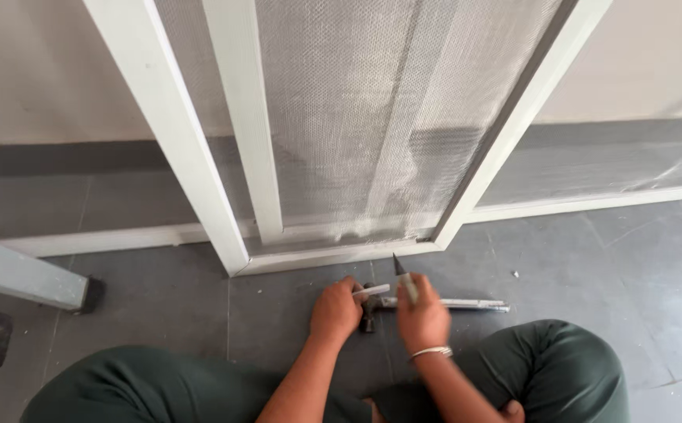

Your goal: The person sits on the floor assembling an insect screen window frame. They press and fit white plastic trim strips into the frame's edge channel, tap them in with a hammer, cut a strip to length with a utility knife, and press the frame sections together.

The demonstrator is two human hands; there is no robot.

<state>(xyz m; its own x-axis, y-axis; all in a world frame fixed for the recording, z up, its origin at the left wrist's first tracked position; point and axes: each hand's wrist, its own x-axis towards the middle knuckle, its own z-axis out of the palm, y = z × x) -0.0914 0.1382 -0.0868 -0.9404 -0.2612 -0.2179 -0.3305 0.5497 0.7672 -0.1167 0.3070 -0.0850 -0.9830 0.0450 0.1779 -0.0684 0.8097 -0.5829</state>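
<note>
On the grey tiled floor before the white mesh-screened frame, the left hand closes on a steel hammer lying there; the right hand grips a pointed grey-handled blade upright

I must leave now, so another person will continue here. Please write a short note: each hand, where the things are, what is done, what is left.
Left hand: closed on a small pale strip, beside the hammer lying on the grey floor.
Right hand: holds a utility knife, blade pointing at the white screen frame.
Done: mesh covers the frame.
Left: mesh looks puckered at the bottom edge, possibly needs seating or trimming.
</note>
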